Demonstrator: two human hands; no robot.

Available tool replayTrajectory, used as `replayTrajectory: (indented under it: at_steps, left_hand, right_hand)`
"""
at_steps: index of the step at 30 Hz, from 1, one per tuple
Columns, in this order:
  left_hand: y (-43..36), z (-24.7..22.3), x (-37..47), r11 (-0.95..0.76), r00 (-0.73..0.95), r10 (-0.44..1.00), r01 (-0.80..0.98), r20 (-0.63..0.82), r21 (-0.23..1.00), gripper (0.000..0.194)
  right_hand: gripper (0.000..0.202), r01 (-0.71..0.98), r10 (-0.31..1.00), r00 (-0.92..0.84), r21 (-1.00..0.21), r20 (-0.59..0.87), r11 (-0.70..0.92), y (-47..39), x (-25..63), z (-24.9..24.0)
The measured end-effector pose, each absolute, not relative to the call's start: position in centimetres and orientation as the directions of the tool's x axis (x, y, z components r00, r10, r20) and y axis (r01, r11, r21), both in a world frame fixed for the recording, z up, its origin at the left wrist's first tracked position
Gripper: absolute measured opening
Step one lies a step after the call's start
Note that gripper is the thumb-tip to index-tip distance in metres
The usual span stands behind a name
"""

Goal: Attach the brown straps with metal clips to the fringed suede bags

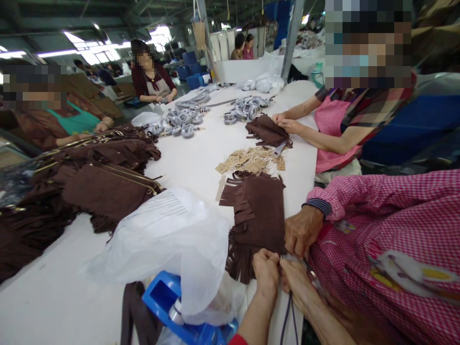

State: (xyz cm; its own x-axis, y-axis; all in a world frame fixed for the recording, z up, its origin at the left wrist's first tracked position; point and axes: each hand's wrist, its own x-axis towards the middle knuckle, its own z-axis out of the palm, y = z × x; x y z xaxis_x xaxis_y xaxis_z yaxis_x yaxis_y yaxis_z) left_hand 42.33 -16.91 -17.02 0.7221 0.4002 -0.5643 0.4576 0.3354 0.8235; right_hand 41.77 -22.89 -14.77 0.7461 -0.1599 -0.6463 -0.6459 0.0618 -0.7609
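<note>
Fringed brown suede piece [257,218]: flat at the near edge of the white worktop [201,158], its lower corner pinched between the left hand [266,270] and right hand [295,280], both closed tight on it, a dark cord [289,316] hanging below. A neighbour's hand [302,230] in a pink check sleeve rests on the same edge. Work appears unfinished on this piece. Beside it: white plastic bag [168,235], blue bin [172,306]. Further: paper tags [249,162], stacked brown bags [104,182], grey coiled straps [183,120]. Factory hall, seated workers.
</note>
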Motion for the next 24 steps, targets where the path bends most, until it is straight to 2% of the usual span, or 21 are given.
replayTrajectory:
  at_steps: [9, 16, 24]
  left_hand:
    - [-17.1, -15.8, 42.1, 0.387, 0.752, 0.353, 0.425, -0.557, 0.818, 0.013]
    - [-17.5, -16.0, 42.1, 0.411, 0.758, 0.356, 0.398, -0.546, 0.820, 0.015]
    - [-17.3, -15.8, 42.2, 0.430, 0.741, 0.351, 0.417, -0.573, 0.801, 0.011]
  right_hand:
    - [0.024, -0.684, -0.137, 0.716, -0.727, -0.684, 0.057, -22.9, 42.1, -13.6]
    - [0.031, -0.709, -0.198, 0.696, -0.705, -0.691, -0.029, -22.8, 42.7, -12.9]
    - [0.024, -0.788, -0.076, 0.614, -0.615, -0.785, -0.024, -23.0, 43.1, -11.8]
